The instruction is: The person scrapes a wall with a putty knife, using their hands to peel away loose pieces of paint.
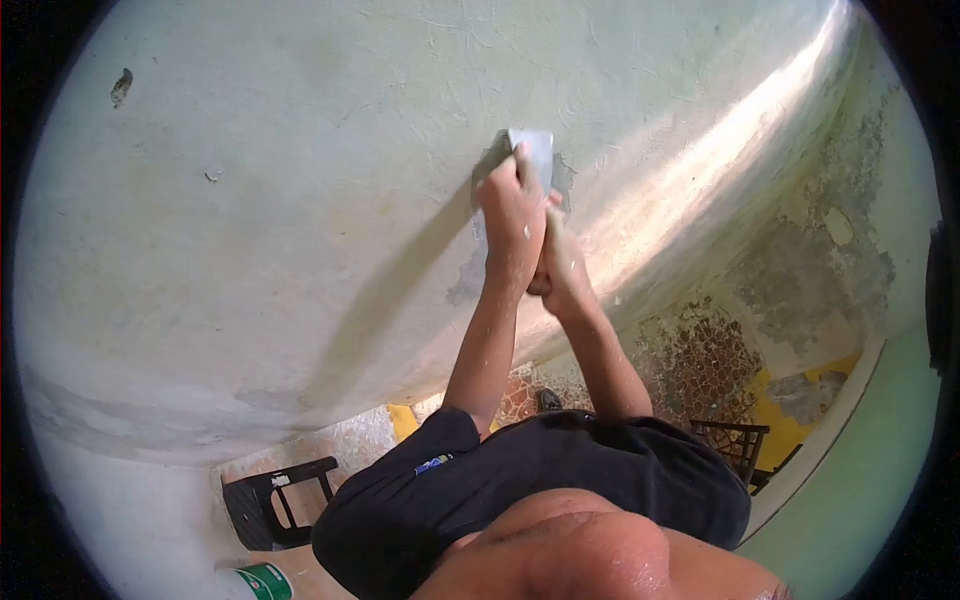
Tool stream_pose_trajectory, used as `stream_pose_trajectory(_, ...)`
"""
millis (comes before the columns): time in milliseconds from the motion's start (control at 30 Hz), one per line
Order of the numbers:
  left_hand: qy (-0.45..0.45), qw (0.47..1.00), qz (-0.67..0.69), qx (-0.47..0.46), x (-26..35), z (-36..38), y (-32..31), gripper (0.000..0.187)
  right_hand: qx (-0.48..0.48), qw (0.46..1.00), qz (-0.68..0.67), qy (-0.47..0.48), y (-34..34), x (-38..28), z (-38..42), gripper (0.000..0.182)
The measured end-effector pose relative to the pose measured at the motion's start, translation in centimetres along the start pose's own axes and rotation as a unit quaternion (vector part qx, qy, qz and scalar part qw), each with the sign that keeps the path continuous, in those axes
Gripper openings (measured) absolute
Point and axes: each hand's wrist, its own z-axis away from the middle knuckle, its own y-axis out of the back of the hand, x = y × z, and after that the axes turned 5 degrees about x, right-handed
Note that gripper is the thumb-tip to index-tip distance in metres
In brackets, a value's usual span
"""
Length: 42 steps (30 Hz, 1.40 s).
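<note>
A scraper [536,152] with a wide, flat metal blade is against the pale green wall [300,190]. My left hand [513,222] is closed around it near the blade, with one finger stretched along the metal. Just below and to the right, my right hand [563,262] is wrapped around the handle, which the fingers mostly hide. Around the blade and under my left hand, the wall shows bare grey patches [466,285]. White flecks dot both hands and forearms.
A black stool [278,502] stands at the lower left, with a green and white bucket [264,580] near it. Debris covers the patterned floor tiles [705,365]. A dark metal frame [735,450] is at the lower right. Sunlight streaks the wall at right.
</note>
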Motion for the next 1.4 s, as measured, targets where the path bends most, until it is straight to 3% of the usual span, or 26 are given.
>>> stream_pose_trajectory(167, 0.085, 0.996, -0.01, -0.001, -1.9, 1.6, 1.6, 0.053, 0.021, 0.997, -0.002, -0.081, 1.0, 3.3, -0.2, 0.032)
stream_pose_trajectory(400, 0.07, 0.997, -0.023, -0.006, -1.2, -0.3, 0.4, 0.053, 0.013, 0.997, -0.03, -0.074, 0.5, 1.9, -1.3, 0.034)
stream_pose_trajectory(467, -0.013, 0.999, -0.031, 0.007, -0.9, -1.2, -0.1, 0.054, 0.041, 0.999, -0.029, -0.012, -0.4, 0.8, -1.8, 0.036)
stream_pose_trajectory(533, -0.009, 0.999, -0.044, -0.004, 0.7, -2.7, -1.1, 0.054, 0.041, 0.997, -0.054, 0.039, -2.0, -1.8, -1.3, 0.04)
stream_pose_trajectory(600, -0.114, 0.993, -0.021, -0.003, 2.1, -4.4, -2.5, 0.054, 0.021, 0.995, -0.055, 0.078, -2.3, -4.3, -1.1, 0.04)
stream_pose_trajectory(633, -0.114, 0.993, -0.021, -0.002, 2.7, -4.6, -2.7, 0.054, 0.02, 0.995, -0.055, 0.078, -2.0, -4.7, -1.3, 0.04)
stream_pose_trajectory(733, -0.09, 0.996, -0.007, -0.017, 3.3, -4.5, -3.1, 0.053, -0.02, 0.993, -0.065, 0.099, -1.7, -5.0, -1.5, 0.04)
stream_pose_trajectory(800, -0.061, 0.998, -0.031, 0.007, 1.2, -3.0, -2.3, 0.053, 0.063, 0.993, -0.047, 0.083, -2.1, -3.2, -0.6, 0.04)
stream_pose_trajectory(933, 0.026, 0.999, -0.019, 0.007, -2.8, 0.4, 0.3, 0.054, 0.024, 0.999, -0.004, -0.034, 0.4, 1.5, 0.0, 0.039)
stream_pose_trajectory(1067, 0.12, 0.993, -0.011, 0.01, -1.1, 1.3, 1.9, 0.054, 0.008, 0.996, -0.015, -0.09, 0.3, 3.2, 0.1, 0.039)
stream_pose_trajectory(1167, 0.103, 0.994, -0.029, -0.002, -1.2, 0.4, 1.8, 0.055, 0.016, 0.995, -0.029, -0.099, -0.7, 2.3, 0.1, 0.04)
stream_pose_trajectory(1333, -0.044, 0.997, -0.06, -0.017, 0.1, -3.1, -0.5, 0.056, 0.044, 0.998, -0.04, 0.026, -2.9, -2.0, -1.0, 0.042)
stream_pose_trajectory(1400, -0.062, 0.996, -0.062, -0.011, 1.7, -4.3, -1.6, 0.054, 0.001, 0.999, -0.045, 0.022, -1.8, -3.0, -2.0, 0.045)
